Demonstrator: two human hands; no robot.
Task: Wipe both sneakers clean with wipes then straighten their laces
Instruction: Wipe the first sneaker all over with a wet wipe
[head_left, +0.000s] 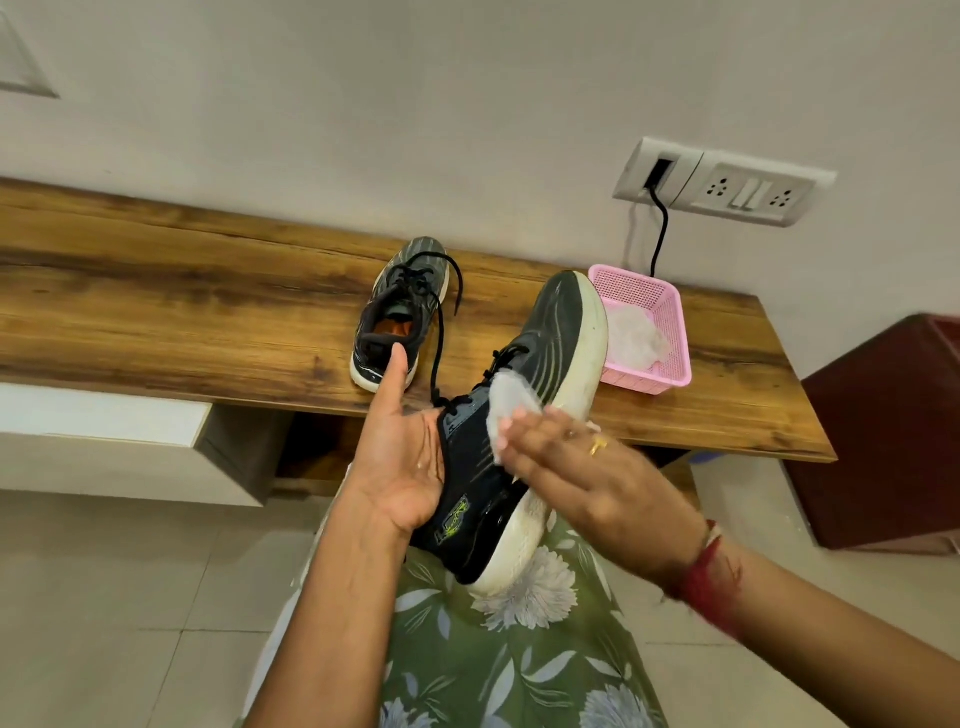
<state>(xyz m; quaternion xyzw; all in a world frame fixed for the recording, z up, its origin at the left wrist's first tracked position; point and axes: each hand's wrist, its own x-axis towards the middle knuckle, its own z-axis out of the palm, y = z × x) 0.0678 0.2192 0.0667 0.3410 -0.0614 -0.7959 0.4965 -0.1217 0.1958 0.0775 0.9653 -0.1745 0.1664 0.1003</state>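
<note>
My left hand (400, 467) grips a dark sneaker (561, 332) with a white sole at its collar, thumb raised and fingers hidden behind the shoe. The shoe is held in the air above my lap, toe pointing up and away. My right hand (587, 478) presses a white wipe (511, 397) flat against the sneaker's side with straight fingers. The second sneaker (400, 306) stands on the wooden shelf (156, 291), its black laces loose and trailing to the right.
A pink basket (670, 332) holding crumpled wipes (631, 338) sits on the shelf at the right, behind the held shoe's toe. A black cable (662, 228) runs from a wall socket panel (727, 182). A maroon cabinet (883, 426) stands at the right, a white drawer unit (104, 436) below left.
</note>
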